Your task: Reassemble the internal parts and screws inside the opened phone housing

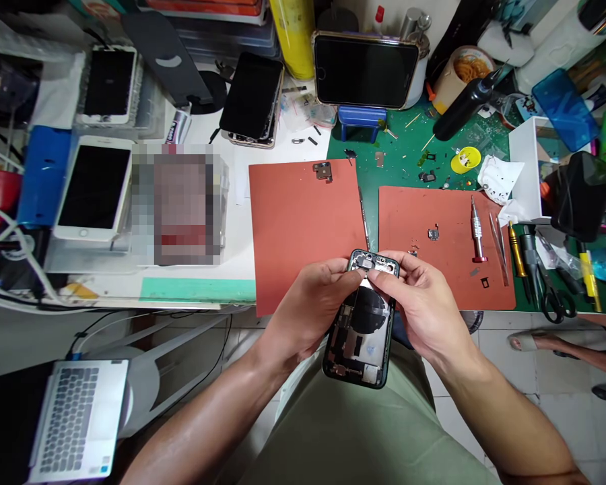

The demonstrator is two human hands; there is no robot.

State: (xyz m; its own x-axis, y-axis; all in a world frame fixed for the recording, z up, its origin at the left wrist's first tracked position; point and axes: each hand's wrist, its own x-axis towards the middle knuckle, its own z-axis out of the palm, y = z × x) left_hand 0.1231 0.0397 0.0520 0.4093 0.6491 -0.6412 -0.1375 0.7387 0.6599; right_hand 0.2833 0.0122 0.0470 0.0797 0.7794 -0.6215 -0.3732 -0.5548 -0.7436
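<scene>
Between my two hands is an opened phone housing (pixel 356 330), its inside facing up and its far end at the table's edge. My left hand (pixel 316 296) grips its left side, the thumb pressing on the metal parts at the top. From the right, my right hand (pixel 424 296) wraps the upper edge, and its thumb presses close beside the other thumb. Any small part under the thumbs is too small to make out. A thin metal pry tool (pixel 364 219) lies just beyond the housing, on the edge of the left orange mat (pixel 303 222).
On the right orange mat (pixel 409 209) lie a screwdriver (pixel 477 229), tweezers (pixel 498 246) and small parts. Scissors (pixel 555 306) are at the right edge. A phone (pixel 366 71) leans on a blue stand (pixel 362 121). A laptop (pixel 78 417) sits low left; someone's foot (pixel 522 342) shows at right.
</scene>
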